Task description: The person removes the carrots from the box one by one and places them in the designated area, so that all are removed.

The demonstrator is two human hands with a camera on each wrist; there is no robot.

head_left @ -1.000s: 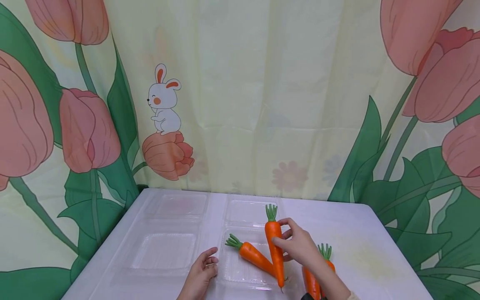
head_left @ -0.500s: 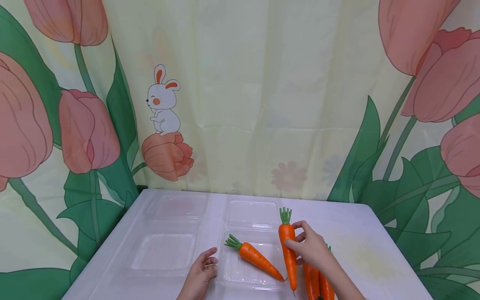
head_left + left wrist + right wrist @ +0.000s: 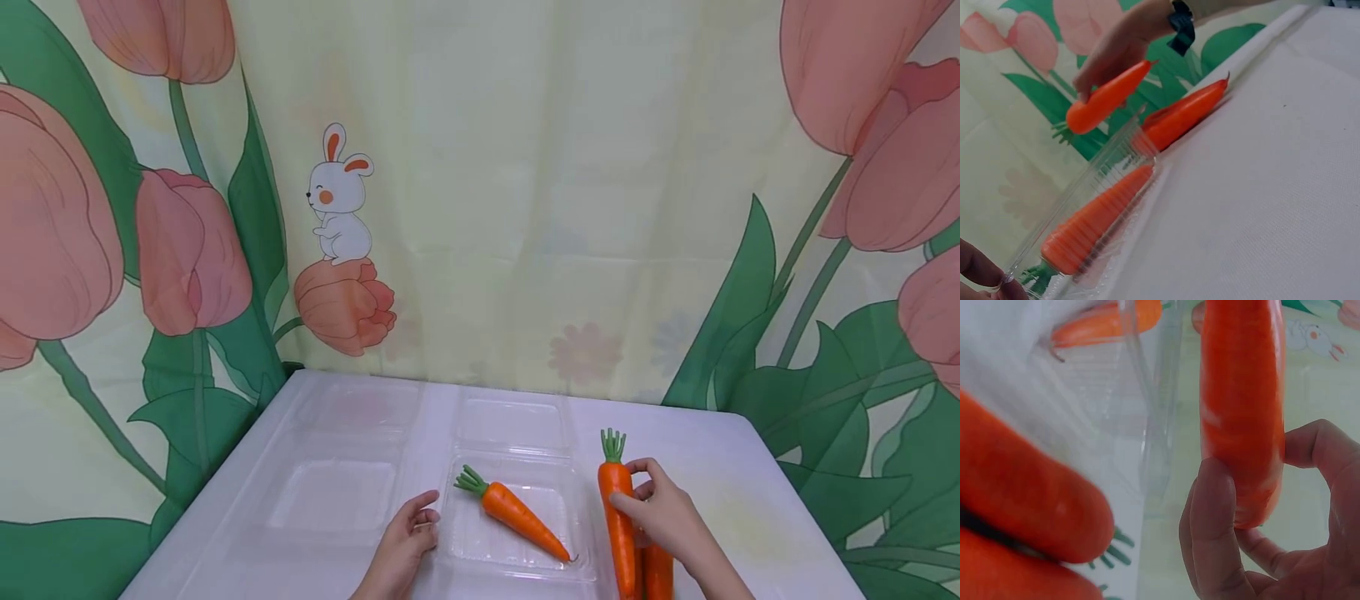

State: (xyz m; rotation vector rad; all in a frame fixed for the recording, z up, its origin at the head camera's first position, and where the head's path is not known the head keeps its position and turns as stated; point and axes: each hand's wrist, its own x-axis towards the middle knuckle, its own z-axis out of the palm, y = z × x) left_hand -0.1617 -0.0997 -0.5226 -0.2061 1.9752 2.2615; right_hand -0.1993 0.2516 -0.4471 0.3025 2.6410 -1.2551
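My right hand (image 3: 667, 517) pinches an orange carrot (image 3: 617, 500) with green stem stubs, held upright right of a clear plastic container (image 3: 474, 546). In the right wrist view, thumb and fingers hold the held carrot (image 3: 1241, 394) near its thick end. Another carrot (image 3: 523, 518) lies slanted inside the container, stem toward the back left. My left hand (image 3: 403, 542) is at the container's left side; in the left wrist view its fingers (image 3: 979, 267) pinch the rim. Two more carrots (image 3: 1035, 487) lie on the table right of the container, partly hidden in the head view by the held carrot and right hand.
The container's hinged lid (image 3: 513, 423) lies folded open behind it. A second clear container (image 3: 333, 496), also with its lid (image 3: 363, 407) open, stands to the left on the white table (image 3: 720, 500). A printed tulip curtain (image 3: 480, 208) hangs behind the table.
My right hand has carried its carrot rightward, from over the container to above the carrots beside it. The left hand stays at the container's left side. The head view has shifted slightly.
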